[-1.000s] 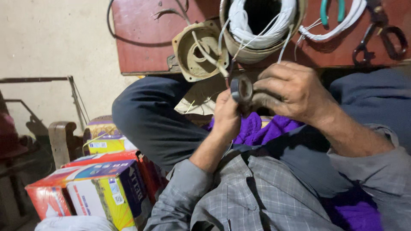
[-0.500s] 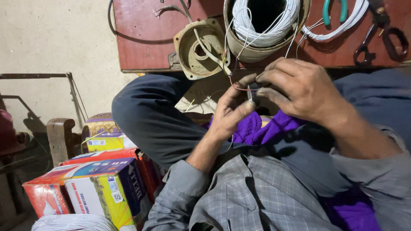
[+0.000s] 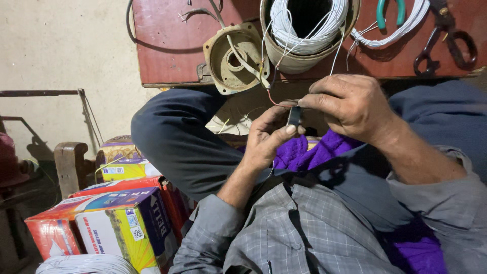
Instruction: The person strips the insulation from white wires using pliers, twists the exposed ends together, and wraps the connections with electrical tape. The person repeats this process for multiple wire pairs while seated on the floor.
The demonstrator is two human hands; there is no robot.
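Between the fingertips of both hands sits a small dark part (image 3: 293, 115), pinched from either side: the left hand (image 3: 268, 137) grips its lower end with thumb and forefinger closed on it, and the right hand (image 3: 350, 104) clamps its upper end, fingers bunched tight together. From the top of that part a thin reddish wire (image 3: 274, 99) curves up and away from the fingers toward the round metal housing (image 3: 234, 57), which lies just beyond the hands on a red board (image 3: 167, 45). Whether the wire is already joined to the part or only held against it cannot be told at this size.

Judging by the grip, the step in hand is joining or dressing the wire at the part; both hands are fully taken up with it. The next move seems to call for a steady pinch from the left while the right works the wire end, with little slack to spare, since the wire runs taut toward the housing.

Beside the housing, farther from the fingers, stands a tub (image 3: 304, 35) holding a white wire coil. To its right lie green-handled pliers (image 3: 390, 12), a loose white wire bundle (image 3: 390, 33) and scissors (image 3: 446, 38), all well apart from the hands. Under the wrists lies purple cloth (image 3: 309, 152) on the lap. Off past the left elbow stand coloured boxes (image 3: 116, 218).
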